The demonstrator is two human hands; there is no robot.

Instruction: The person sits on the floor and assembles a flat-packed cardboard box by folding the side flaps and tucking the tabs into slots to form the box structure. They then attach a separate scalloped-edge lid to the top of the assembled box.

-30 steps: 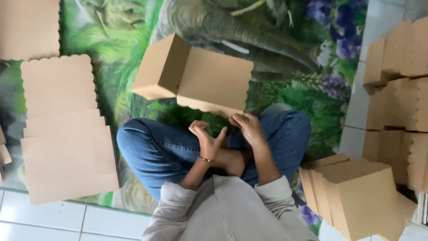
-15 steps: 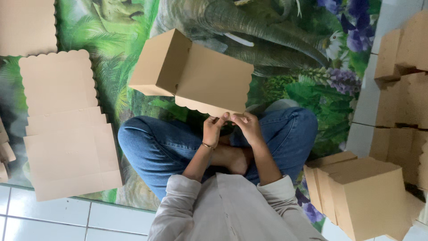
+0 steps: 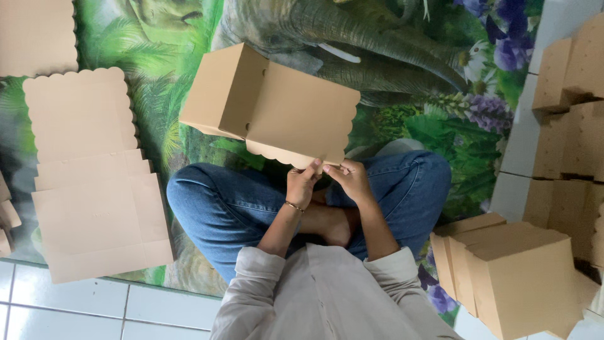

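Note:
A brown cardboard box, partly folded, is held up over my crossed legs in blue jeans. Its wide flap has a scalloped lower edge that faces me. My left hand, with a thin bracelet at the wrist, pinches that scalloped edge near its middle. My right hand grips the same edge just to the right, and the two hands almost touch. The box's closed body tilts away to the upper left.
Flat scalloped cardboard blanks lie in a pile on the left. Folded boxes sit at my right, with more stacked at the far right. Underneath is a jungle-print mat on white floor tiles.
My left hand has gone from open below the box up to its scalloped edge, beside my right hand. The box has tilted slightly.

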